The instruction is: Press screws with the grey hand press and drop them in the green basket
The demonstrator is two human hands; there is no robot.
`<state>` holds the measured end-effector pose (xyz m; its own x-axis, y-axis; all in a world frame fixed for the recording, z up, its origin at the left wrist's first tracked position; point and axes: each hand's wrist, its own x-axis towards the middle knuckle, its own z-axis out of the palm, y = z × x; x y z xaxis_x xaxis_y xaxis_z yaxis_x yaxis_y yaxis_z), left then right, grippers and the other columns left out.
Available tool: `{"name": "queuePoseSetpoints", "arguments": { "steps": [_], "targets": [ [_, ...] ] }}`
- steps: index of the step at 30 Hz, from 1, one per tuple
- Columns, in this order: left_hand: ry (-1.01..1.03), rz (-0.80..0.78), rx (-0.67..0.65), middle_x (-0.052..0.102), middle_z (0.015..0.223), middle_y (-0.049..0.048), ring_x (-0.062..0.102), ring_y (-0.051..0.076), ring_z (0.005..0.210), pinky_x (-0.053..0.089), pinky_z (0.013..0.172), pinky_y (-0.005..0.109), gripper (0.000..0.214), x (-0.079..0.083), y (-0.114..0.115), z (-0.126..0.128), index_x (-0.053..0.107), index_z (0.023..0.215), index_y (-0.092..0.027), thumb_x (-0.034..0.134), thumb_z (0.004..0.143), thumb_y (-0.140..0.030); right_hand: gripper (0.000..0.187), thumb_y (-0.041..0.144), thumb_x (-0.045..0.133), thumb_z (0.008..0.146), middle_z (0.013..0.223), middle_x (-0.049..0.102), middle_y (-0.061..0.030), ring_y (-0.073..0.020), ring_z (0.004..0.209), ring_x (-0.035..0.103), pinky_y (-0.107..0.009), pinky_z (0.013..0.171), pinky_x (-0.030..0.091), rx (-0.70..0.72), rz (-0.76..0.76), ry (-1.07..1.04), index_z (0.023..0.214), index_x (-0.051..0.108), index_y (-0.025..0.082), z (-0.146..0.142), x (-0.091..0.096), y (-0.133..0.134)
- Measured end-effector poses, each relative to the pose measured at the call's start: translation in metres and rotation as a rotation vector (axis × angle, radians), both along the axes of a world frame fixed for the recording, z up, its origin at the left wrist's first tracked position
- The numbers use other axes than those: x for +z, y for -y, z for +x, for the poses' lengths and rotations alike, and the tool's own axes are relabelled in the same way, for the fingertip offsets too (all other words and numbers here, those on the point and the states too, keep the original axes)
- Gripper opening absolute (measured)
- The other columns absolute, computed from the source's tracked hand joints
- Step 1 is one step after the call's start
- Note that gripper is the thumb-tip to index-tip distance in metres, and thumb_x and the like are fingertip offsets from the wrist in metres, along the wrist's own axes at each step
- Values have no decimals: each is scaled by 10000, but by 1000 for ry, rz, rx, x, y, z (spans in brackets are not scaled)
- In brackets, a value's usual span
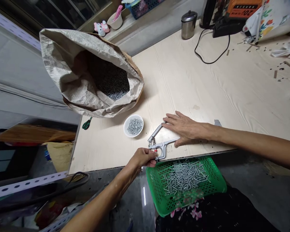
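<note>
Grey snap fastener pliers (162, 149) with a spring and a red tip lie at the table's front edge, their handles spread apart. My right hand (183, 127) is on them, fingers over the upper handle and thumb by the end of the lower one. At the jaw, my left hand (144, 157) pinches with thumb and fingers; what lies between them is too small to make out. Behind the pliers stands a white bowl (126, 128) of small metal pieces. Below the edge, a green basket (157, 196) holds many screw-like metal pieces.
A large woven sack (62, 64) of dark metal pieces stands open at the back left. Green-handled scissors (86, 124) lie by the left edge. Farther back are a metal canister (188, 25), a black cable (214, 62) and an orange 20V box (244, 8).
</note>
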<state>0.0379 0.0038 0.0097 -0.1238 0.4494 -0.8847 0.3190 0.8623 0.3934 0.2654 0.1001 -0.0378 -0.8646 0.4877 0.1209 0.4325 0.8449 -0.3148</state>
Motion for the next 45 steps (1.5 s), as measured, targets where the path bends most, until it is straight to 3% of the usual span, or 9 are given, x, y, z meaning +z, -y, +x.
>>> {"name": "queuePoseSetpoints", "arguments": {
  "steps": [10,13,16,19,26,32,39,42,45],
  "targets": [
    [-22,36,-44,593,476,-18,552,108,455,498,563,259,189,1,3,1,623,621,-149,720,696,-293,599,510,770,646,1016,587,-105,-259,927,492,-408,827,389,-2,-15,15,1061,540,144,-2,17,2],
    [-290,213,-300,605,564,14,586,156,553,491,588,293,210,7,10,7,620,634,-151,654,769,-309,392,412,737,732,959,582,-87,-229,868,484,-362,754,393,0,-31,8,976,552,167,-1,19,9],
    [-634,671,-625,642,866,77,605,230,843,494,701,342,170,8,15,17,656,815,-162,608,827,-324,304,342,708,779,965,576,-89,-216,861,478,-329,701,395,-17,-65,-3,969,548,165,0,21,16],
    [-645,990,-876,567,1188,120,508,273,1093,473,863,419,326,-1,7,29,582,1114,-176,623,831,-332,308,314,706,785,963,575,-94,-218,879,480,-334,722,413,-42,-97,-13,992,547,150,-1,23,23],
    [-533,986,-1175,533,1211,126,482,265,1067,430,918,445,579,-14,-30,35,397,1331,-166,626,819,-309,497,350,802,666,982,572,-103,-230,876,482,-344,706,438,-140,-139,8,1035,545,137,8,28,28],
    [-442,1028,-1102,591,934,68,514,221,903,452,793,364,196,-18,-30,34,597,1008,-175,567,872,-313,77,207,562,876,833,589,-63,-183,770,478,-315,686,404,-99,-66,23,810,569,169,2,13,33],
    [-471,1055,-1005,600,1002,87,521,231,944,459,824,384,316,-17,-26,36,592,1106,-171,632,836,-330,223,313,595,871,976,614,-105,-227,893,509,-365,756,435,-136,-43,20,1006,591,136,5,10,34],
    [-517,1127,-783,572,1126,102,519,236,1040,445,876,386,404,-7,-17,25,557,1194,-189,642,827,-337,685,489,707,751,1272,497,-180,-298,1113,438,-429,846,430,-165,-13,-90,1275,458,124,18,15,32],
    [-626,1044,-551,612,903,68,563,205,895,441,773,321,217,3,-2,9,650,886,-171,529,893,-351,593,481,671,790,1240,512,-158,-282,1094,445,-411,858,414,-165,-37,-120,1244,497,142,24,17,36]
  ]
}}
